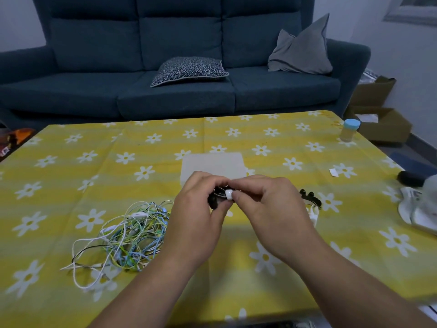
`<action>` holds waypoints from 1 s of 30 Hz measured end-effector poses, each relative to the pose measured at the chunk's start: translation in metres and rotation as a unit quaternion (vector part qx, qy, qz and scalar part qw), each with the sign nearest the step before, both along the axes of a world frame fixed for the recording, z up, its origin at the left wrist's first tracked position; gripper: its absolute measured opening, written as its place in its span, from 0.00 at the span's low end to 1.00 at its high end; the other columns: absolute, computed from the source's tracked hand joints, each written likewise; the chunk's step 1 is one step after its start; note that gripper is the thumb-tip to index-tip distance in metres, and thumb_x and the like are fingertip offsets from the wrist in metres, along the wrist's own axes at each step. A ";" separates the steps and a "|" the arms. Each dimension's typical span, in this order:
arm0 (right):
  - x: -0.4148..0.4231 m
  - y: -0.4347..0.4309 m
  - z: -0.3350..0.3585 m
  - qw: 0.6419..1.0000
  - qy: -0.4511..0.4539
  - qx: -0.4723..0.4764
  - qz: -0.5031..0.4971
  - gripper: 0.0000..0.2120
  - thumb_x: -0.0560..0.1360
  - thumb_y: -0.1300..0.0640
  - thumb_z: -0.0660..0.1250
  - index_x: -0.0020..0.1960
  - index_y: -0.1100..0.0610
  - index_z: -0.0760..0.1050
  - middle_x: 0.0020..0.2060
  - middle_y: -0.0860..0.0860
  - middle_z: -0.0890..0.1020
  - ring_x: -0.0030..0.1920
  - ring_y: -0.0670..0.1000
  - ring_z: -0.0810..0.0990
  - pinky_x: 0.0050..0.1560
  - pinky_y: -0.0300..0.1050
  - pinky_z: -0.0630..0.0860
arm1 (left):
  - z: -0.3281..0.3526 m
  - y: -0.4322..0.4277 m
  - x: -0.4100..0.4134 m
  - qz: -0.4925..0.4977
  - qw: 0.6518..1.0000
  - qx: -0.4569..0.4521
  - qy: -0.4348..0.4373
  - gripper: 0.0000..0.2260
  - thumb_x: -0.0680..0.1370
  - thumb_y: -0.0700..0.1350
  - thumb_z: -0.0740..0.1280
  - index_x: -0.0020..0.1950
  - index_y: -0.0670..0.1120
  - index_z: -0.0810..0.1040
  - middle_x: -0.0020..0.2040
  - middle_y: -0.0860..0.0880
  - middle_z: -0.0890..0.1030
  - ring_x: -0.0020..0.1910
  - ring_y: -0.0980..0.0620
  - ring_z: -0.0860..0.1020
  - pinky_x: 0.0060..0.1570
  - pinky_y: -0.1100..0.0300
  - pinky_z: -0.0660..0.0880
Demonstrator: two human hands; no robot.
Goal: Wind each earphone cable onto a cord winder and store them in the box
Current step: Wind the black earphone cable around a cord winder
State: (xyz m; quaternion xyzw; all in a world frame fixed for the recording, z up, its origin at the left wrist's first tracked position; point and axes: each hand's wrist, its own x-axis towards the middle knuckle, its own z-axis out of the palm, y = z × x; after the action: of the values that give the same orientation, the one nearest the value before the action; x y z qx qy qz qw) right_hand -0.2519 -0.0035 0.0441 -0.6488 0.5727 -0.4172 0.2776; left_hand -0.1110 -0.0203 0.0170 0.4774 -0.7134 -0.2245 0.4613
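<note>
A black cord winder (213, 200), a small hard piece with rounded lobes, is held just above the tabletop (71, 185) by the left hand (197, 214). Its fingers (208, 182) are curled closely round the winder, so that only part of it is seen. A white earbud (229, 194), smooth and cylindrical, is pinched between the thumb and forefinger of the right hand (272, 209), whose other fingers are folded in. The earbud is pressed against the winder, and the two hands touch there. Thin dark cable strands are glimpsed between the hands, but how far they are wound cannot be told.

To the left of the hands a loose tangle of earphone cables (127, 237) is spread on the tabletop: thin, glossy cords in white, pale blue, green-yellow and black, looped over one another. To the right, a second black winder (311, 198) with a knobbed outline lies flat, and a white earphone (313, 215) lies touching or just beside it. Beyond the hands a pale, matte, square box (212, 165) sits flat; whether it is open cannot be told.

The tabletop is covered by a yellow striped cloth printed with white daisies. A clear jar with a light-blue lid (350, 130) stands near the far right corner.
</note>
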 end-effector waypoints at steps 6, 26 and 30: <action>0.000 0.000 0.005 0.979 -0.202 0.017 0.022 0.12 0.79 0.65 0.66 0.49 0.53 0.86 0.50 0.47 0.83 0.51 0.39 0.81 0.48 0.28 0.74 | 0.008 0.004 -0.003 0.037 0.997 -0.065 0.031 0.09 0.75 0.36 0.73 0.51 0.48 0.81 0.48 0.54 0.76 0.46 0.57 0.77 0.43 0.70 0.72; 0.003 -0.006 0.001 0.902 -0.415 0.110 0.038 0.14 0.76 0.74 0.62 0.56 0.61 0.76 0.48 0.57 0.86 0.49 0.59 0.85 0.50 0.53 0.82 | 0.008 0.010 -0.008 0.019 0.985 -0.029 0.167 0.08 0.71 0.38 0.71 0.48 0.47 0.79 0.52 0.51 0.79 0.49 0.50 0.81 0.45 0.56 0.79; 0.002 -0.007 0.000 0.955 -0.286 0.074 0.013 0.15 0.75 0.73 0.64 0.53 0.56 0.79 0.46 0.53 0.86 0.45 0.58 0.85 0.50 0.58 0.82 | 0.011 0.007 -0.005 0.014 0.953 0.085 0.290 0.03 0.71 0.38 0.70 0.44 0.43 0.80 0.43 0.47 0.85 0.39 0.48 0.83 0.40 0.52 0.80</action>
State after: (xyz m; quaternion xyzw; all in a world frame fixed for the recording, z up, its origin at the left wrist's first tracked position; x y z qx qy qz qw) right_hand -0.2495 -0.0102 0.0445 -0.4873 0.4900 -0.5386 0.4821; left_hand -0.1161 -0.0129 0.0282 0.4395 -0.5205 -0.4064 0.6088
